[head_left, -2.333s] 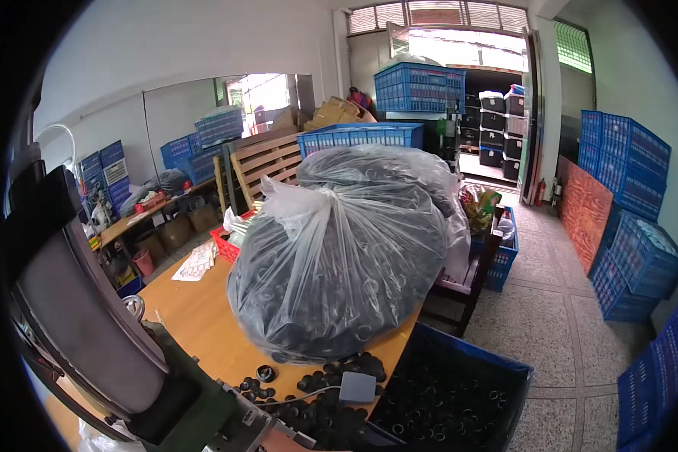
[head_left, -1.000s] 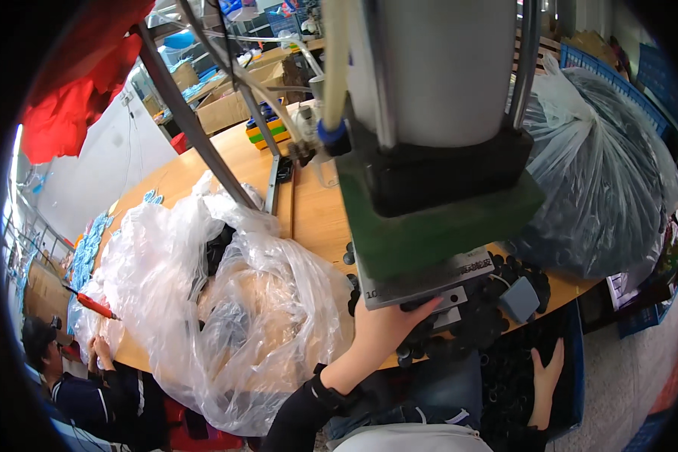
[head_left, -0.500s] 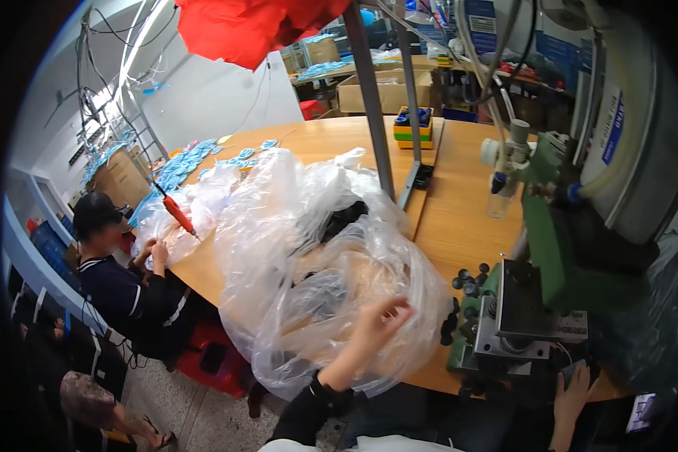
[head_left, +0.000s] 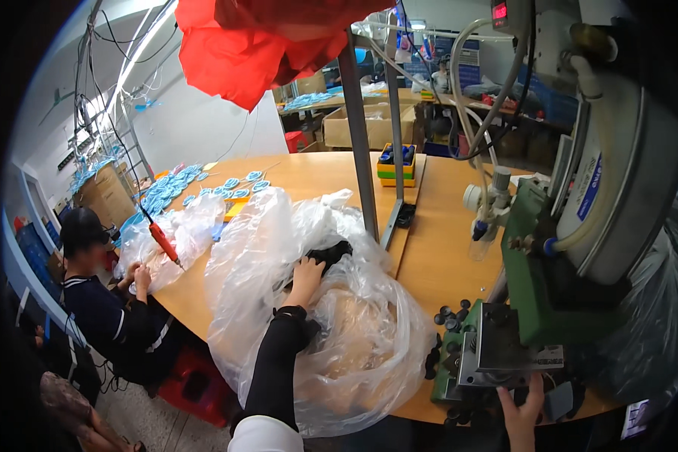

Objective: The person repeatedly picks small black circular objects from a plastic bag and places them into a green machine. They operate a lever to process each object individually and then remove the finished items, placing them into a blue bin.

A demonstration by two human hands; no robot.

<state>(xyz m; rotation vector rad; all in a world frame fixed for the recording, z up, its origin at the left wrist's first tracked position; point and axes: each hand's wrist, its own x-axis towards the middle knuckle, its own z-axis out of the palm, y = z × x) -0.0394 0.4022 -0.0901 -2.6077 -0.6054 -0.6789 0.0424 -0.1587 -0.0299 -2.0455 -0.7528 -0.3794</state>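
A large clear plastic bag spreads over the table in front of me, with black pieces in its opening. My left hand reaches into it, its fingers bent down onto the black pieces; the fingertips and anything between them are hidden. To the right stands a green press with a metal die block at its base. Below that block is my right hand, thumb and fingers apart, fingertips at the block's lower edge. A grey flat piece lies beside this hand.
Small round black parts cluster left of the press. A metal post rises beyond the bag, near stacked yellow and green bins. Red sheeting hangs overhead. At left, a co-worker sits near a hanging red screwdriver.
My left hand has moved from above the bag's near side, forward and left into its opening. My right hand has shifted left to the die block. The view has tilted and shifted.
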